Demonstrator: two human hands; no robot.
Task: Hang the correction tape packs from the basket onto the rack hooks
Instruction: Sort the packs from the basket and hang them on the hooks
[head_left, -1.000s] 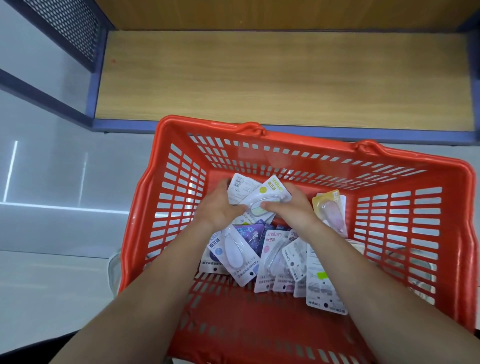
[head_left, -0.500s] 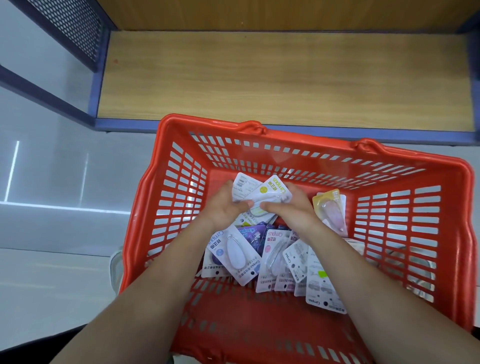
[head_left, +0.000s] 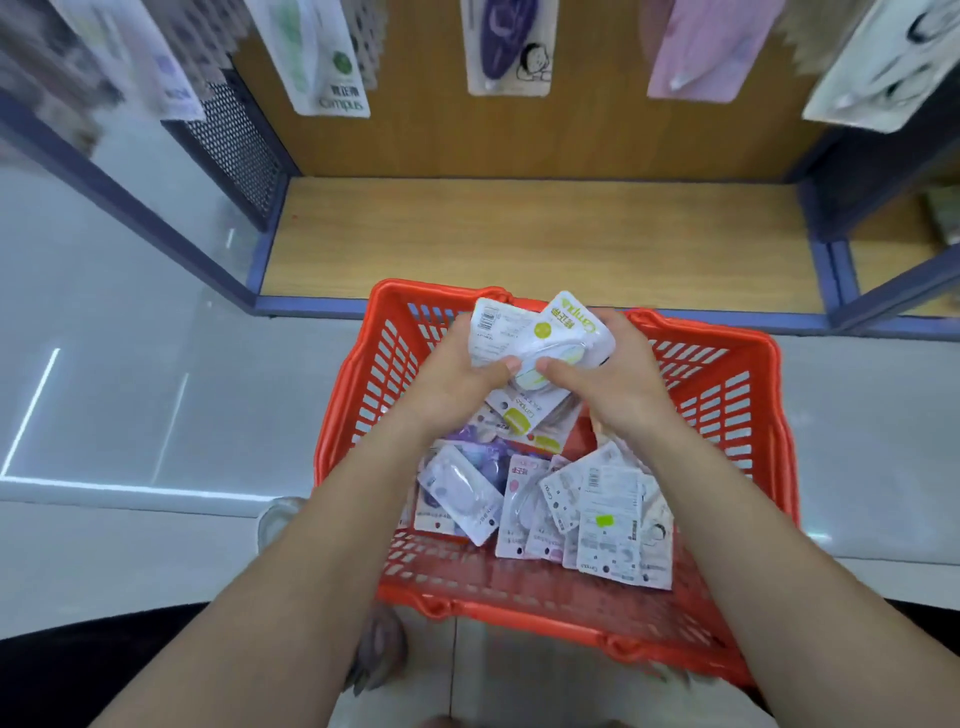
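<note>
Your left hand (head_left: 457, 374) and right hand (head_left: 618, 374) hold a bunch of packs (head_left: 540, 338) above the far rim of the red basket (head_left: 353, 415), so both are clear of its walls. Straight ahead you have open room over the wooden shelf board (head_left: 519, 239) and up the back panel (head_left: 597, 140). Higher up, hanging packs cross your path: a green pack (head_left: 322, 57), a purple pack (head_left: 506, 47), a pink pack (head_left: 701, 47) and a white pack (head_left: 872, 62), with strips of bare panel between them. A mesh side panel (head_left: 234, 140) closes the bay on your left and a blue post (head_left: 821, 260) on your right. Loose packs (head_left: 545, 509) cover much of the basket's bottom beneath your forearms.
</note>
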